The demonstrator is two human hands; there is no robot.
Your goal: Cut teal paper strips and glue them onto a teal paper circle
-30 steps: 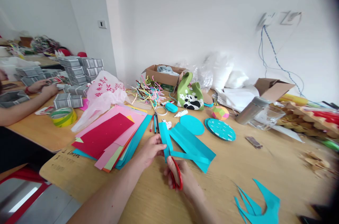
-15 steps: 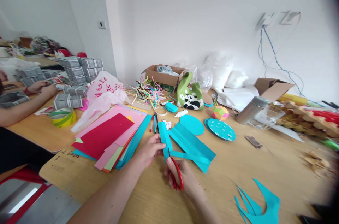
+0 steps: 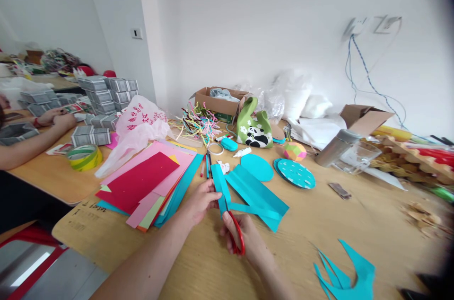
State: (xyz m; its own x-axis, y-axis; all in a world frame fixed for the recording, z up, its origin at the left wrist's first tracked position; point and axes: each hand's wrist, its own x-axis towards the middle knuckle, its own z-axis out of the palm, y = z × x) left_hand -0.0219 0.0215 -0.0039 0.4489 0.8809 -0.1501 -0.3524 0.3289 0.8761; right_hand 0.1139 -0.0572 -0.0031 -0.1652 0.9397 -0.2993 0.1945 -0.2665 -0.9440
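Between the fingers and thumb of my left hand (image 3: 204, 201) is a narrow folded piece of turquoise paper (image 3: 219, 179). My right hand (image 3: 246, 238) grips red-handled scissors (image 3: 240, 238), whose blades lie at the lower end of that piece. Just right of the blades, a thin turquoise strip (image 3: 251, 208) stretches across a larger creased turquoise sheet (image 3: 257, 191). Beyond it lie a plain turquoise paper circle (image 3: 257, 167) and a stack of patterned turquoise discs (image 3: 297, 173). Curved turquoise offcuts (image 3: 354, 271) rest at the lower right.
Left of my hands is a stack of coloured paper (image 3: 142, 181), with a plastic bag (image 3: 142, 118) behind it. Pipe cleaners (image 3: 200, 122), a green panda bag (image 3: 255, 127) and a metal bottle (image 3: 335, 147) stand farther back. Another person's arm (image 3: 21, 148) reaches in at the left.
Hardly anything differs. The scissor blades look slightly more closed on the turquoise piece, while both hands keep nearly the same place.
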